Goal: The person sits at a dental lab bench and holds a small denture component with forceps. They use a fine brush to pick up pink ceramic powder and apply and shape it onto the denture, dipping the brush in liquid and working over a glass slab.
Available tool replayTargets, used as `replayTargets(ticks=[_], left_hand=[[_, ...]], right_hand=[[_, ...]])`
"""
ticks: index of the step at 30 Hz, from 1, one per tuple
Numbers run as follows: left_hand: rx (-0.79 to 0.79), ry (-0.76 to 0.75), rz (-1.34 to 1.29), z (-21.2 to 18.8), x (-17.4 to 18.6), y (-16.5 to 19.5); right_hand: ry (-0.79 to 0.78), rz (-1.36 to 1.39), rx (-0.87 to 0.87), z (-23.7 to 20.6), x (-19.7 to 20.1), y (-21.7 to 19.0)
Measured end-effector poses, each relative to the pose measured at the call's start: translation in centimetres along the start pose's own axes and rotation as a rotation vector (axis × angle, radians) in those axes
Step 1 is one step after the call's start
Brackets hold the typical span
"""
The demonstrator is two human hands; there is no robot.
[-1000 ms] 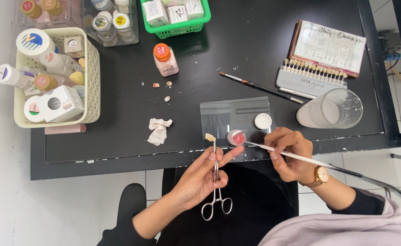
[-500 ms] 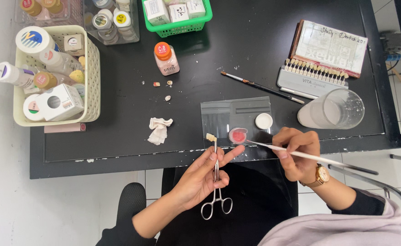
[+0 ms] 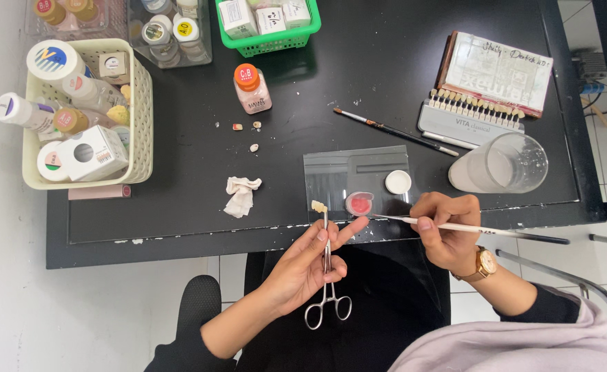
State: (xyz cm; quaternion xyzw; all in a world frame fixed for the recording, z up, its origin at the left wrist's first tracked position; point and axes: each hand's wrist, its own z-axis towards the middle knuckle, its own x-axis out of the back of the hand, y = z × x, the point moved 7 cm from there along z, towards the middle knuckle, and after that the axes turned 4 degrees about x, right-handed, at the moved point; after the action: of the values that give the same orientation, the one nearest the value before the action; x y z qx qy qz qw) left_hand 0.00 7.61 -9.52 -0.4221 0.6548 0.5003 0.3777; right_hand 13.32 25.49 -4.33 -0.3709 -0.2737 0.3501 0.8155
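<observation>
A small cream-coloured tooth piece is held clamped in the tip of slim steel scissor-handled forceps, which are gripped between the closed fingers and thumb of the left hand at the near edge of a black worktable. A thin white-handled brush is pinched in the closed fingers of the right hand, its tip lying just beside a small round dish of pink paste on a clear glass slab. Nearby are seen a crumpled white tissue, a white round lid, a clear plastic cup, a tooth shade guide and a cream plastic basket of bottles.
</observation>
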Motion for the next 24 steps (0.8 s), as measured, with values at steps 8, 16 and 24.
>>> replayTargets(ticks=[8,16,24], left_hand=[[-0.005,-0.015,0.014,0.1,0.1,0.0],[0.003,0.013,0.050,0.1,0.2,0.0],[-0.002,0.015,0.059,0.1,0.0,0.2]], right_hand=[[0.143,-0.402,-0.054,0.3,7.6,-5.8],[-0.023,-1.087,-0.463,2.7,15.3,-5.7],[0.092,-0.878,-0.424,6.6,11.8,-7.5]])
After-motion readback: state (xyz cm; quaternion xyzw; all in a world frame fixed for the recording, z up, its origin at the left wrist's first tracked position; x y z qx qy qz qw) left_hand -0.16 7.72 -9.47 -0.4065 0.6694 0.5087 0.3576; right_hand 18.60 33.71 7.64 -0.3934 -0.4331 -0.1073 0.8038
